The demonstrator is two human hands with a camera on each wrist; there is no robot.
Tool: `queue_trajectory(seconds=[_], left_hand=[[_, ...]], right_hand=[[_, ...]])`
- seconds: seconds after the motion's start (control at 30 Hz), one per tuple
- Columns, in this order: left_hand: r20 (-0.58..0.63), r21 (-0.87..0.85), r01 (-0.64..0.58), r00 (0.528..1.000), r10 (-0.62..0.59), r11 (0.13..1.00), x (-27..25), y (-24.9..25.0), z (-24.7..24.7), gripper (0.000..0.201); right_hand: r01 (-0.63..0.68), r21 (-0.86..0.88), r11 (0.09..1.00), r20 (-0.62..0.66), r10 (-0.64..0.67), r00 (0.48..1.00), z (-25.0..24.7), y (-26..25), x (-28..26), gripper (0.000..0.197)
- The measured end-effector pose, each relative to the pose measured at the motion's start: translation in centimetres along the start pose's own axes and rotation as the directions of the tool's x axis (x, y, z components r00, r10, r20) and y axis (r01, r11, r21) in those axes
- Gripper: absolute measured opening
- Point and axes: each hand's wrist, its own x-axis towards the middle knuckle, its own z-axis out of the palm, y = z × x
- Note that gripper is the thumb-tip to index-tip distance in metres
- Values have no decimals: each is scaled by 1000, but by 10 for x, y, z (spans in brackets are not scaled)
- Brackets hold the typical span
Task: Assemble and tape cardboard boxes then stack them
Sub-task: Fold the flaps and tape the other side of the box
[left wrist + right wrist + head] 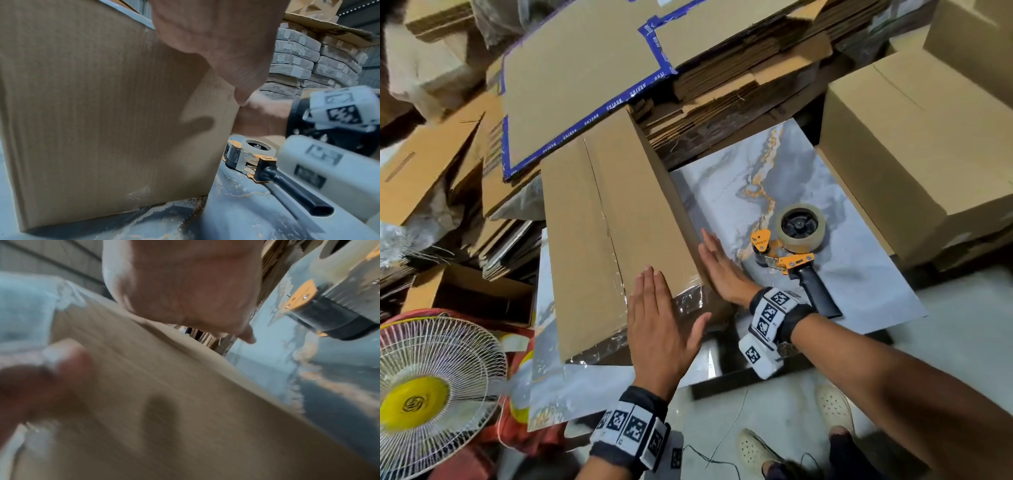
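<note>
A long brown cardboard box (pixel 599 222) lies on the marbled table (pixel 774 192), its top seam sealed with clear tape that wraps over the near end. My left hand (pixel 661 318) lies flat with straight fingers on the box's near right corner, over the tape end. My right hand (pixel 719 263) presses flat against the box's right side wall. In the left wrist view the box's end face (pixel 102 113) fills the left. An orange tape dispenser (pixel 791 250) with a black handle lies on the table just right of my right hand.
Assembled boxes (pixel 921 137) stand at the right. Flat cardboard sheets (pixel 585 68), some edged with blue tape, pile up behind and to the left. A white fan (pixel 431 394) stands at lower left. Feet in light shoes (pixel 760 448) are on the floor below.
</note>
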Motion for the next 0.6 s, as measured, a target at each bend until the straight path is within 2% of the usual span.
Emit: queue_trajectory(seconds=[0.03, 0.1, 0.13, 0.2, 0.27, 0.37, 0.47, 0.53, 0.6], left_hand=[[-4, 6, 0, 1000, 0, 1000, 0, 0, 1, 98], [-14, 9, -6, 1000, 6, 1000, 0, -1, 2, 95], [-15, 9, -12, 1000, 12, 1000, 0, -2, 3, 94], [-2, 11, -18, 1000, 18, 1000, 0, -4, 4, 94], [17, 14, -25, 1000, 25, 1000, 0, -7, 4, 96], [39, 15, -32, 999, 32, 999, 0, -9, 3, 101], [44, 20, -35, 998, 34, 999, 0, -6, -1, 100], [31, 14, -45, 999, 45, 999, -1, -4, -2, 100], [20, 7, -49, 999, 48, 999, 0, -5, -1, 102]], right_hand=[[29, 121, 992, -38, -25, 999, -1, -12, -3, 70], [126, 382, 915, -103, -94, 990, 3, -38, -6, 74], [168, 447, 879, -121, -126, 985, 7, -49, -8, 70], [196, 440, 876, -123, -157, 980, 14, -54, -8, 56], [205, 420, 884, -136, -162, 977, 19, -48, -7, 53], [243, 295, 924, -118, -218, 969, 20, -35, -1, 63], [171, 151, 974, -93, -158, 983, 13, -26, 9, 70], [135, 226, 965, -117, -111, 987, 9, -25, 5, 73], [183, 345, 921, -128, -147, 981, 12, -32, -4, 61]])
